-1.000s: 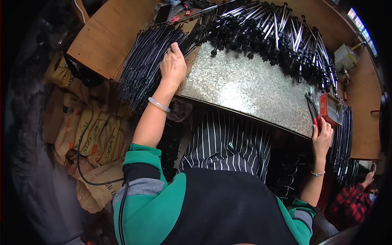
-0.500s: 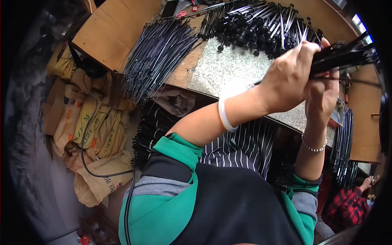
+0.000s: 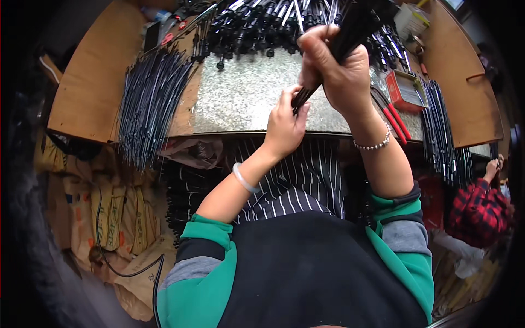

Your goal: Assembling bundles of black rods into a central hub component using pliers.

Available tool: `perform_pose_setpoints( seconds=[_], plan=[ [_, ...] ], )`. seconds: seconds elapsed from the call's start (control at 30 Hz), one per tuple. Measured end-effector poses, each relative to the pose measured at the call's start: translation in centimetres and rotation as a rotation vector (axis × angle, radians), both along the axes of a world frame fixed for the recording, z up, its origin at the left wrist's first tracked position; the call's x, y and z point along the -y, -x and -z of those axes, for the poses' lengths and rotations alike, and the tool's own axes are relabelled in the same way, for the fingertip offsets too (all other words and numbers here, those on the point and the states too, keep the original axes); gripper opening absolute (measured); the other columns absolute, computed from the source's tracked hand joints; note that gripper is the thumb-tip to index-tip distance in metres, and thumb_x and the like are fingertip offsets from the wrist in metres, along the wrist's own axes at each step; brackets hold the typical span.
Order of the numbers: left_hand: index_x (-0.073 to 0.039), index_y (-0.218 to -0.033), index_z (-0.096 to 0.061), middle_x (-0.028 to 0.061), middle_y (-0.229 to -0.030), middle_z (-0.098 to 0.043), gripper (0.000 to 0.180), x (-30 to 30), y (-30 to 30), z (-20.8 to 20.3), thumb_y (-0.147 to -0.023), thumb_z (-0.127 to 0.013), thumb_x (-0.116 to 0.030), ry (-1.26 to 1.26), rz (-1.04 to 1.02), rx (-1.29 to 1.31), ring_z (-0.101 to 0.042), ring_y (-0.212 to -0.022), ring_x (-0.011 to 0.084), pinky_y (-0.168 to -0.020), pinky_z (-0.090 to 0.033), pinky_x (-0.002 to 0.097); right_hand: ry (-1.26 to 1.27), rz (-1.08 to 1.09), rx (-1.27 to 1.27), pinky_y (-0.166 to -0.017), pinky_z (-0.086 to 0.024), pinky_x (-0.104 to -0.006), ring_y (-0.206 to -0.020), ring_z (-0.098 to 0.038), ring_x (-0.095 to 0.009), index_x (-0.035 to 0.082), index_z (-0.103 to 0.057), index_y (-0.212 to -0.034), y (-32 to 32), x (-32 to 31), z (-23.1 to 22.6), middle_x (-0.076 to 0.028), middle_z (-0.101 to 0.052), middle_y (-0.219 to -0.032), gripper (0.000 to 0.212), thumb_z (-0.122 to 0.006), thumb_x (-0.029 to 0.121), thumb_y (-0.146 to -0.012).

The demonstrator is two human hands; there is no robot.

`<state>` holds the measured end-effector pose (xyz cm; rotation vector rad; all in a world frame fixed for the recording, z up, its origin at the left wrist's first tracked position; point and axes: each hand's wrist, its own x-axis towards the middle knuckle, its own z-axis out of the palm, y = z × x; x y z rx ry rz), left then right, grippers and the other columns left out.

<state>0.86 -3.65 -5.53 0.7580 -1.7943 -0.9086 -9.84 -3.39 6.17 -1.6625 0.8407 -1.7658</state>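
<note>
A bundle of thin black rods (image 3: 354, 31) slants across the work table, held by both hands. My right hand (image 3: 345, 76) wraps round its middle, with the upper part rising blurred beyond the fist. Lower down, my left hand (image 3: 285, 121) closes on the bundle's near end, just above the front edge of the speckled grey board (image 3: 235, 95). Behind the hands lies a big heap of black-and-silver rods with black knobbed ends (image 3: 254, 27). The bundle's far end is too dark to make out.
Long thin black strips (image 3: 150, 101) hang over the table edge at left, and more strips (image 3: 437, 123) hang at right. Red-handled pliers (image 3: 395, 121) lie beside a red-orange box (image 3: 402, 95). Pink-handled scissors (image 3: 167, 39) rest at back left. Another person in a checked sleeve (image 3: 476, 210) sits at far right.
My view has turned right, so the table appears further left. The hands have brought the bundle from the right to the table's middle, tilting it steeply; my left hand now grips its near end.
</note>
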Motion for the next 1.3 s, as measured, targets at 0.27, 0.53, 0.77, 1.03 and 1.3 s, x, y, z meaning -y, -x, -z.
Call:
perform_pose_setpoints(
  seconds=[0.27,0.53,0.77,1.03,1.3],
  plan=[
    [-0.002,-0.094,-0.052,0.0003,-0.064,-0.049,0.027,-8.8,-5.7,1.6,-0.097,-0.039,-0.026,-0.898,0.498,-0.006,-0.046,-0.053,0.0067,-0.050,-0.039,0.0201,-0.483,0.154,0.023,-0.071,-0.050,-0.0301,-0.081,-0.058,-0.016,-0.007,-0.038,-0.123,1.6,-1.6,3.3,-0.012,-0.057,-0.093,0.062,-0.067,0.029,-0.082],
    [-0.006,-0.080,-0.049,0.0031,-0.062,-0.050,0.036,-10.7,-9.1,1.0,-0.098,-0.035,-0.034,-1.442,0.555,-0.168,-0.048,-0.048,0.0102,-0.048,-0.045,0.0234,-0.561,0.463,-0.258,-0.090,-0.041,-0.0322,-0.108,-0.043,-0.020,0.006,-0.032,-0.135,5.0,-7.4,10.3,-0.014,-0.046,-0.119,0.069,-0.070,0.021,-0.079],
    [-0.004,-0.071,-0.046,0.0034,-0.051,-0.046,0.039,-11.9,-8.6,-3.2,-0.099,-0.029,-0.027,-0.982,0.500,0.138,-0.044,-0.041,0.0095,-0.041,-0.038,0.0204,-0.490,0.456,-0.217,-0.069,-0.044,-0.0196,-0.075,-0.051,-0.005,0.002,-0.055,-0.110,5.5,-11.7,9.4,-0.005,-0.058,-0.094,0.027,-0.060,0.013,-0.087],
    [-0.004,-0.079,-0.044,0.0040,-0.056,-0.048,0.034,-13.1,-7.6,-2.7,-0.099,-0.030,-0.028,-0.925,0.833,-0.148,-0.047,-0.044,0.0090,-0.043,-0.039,0.0196,-0.868,-0.343,0.126,-0.067,-0.049,-0.0222,-0.071,-0.060,-0.010,-0.003,-0.056,-0.105,1.4,-15.2,6.8,-0.008,-0.064,-0.078,0.024,-0.057,0.015,-0.089],
    [-0.001,-0.083,-0.050,0.0065,-0.063,-0.052,0.022,-13.8,-5.0,-0.9,-0.094,-0.042,-0.019,-0.549,0.772,-0.044,-0.057,-0.059,0.0168,-0.057,-0.044,0.0321,-0.703,-0.420,0.510,-0.071,-0.047,-0.0246,-0.066,-0.051,-0.010,0.000,-0.031,-0.128,-1.6,-16.1,6.7,-0.007,-0.053,-0.076,0.046,-0.047,0.026,-0.094]
  ],
)
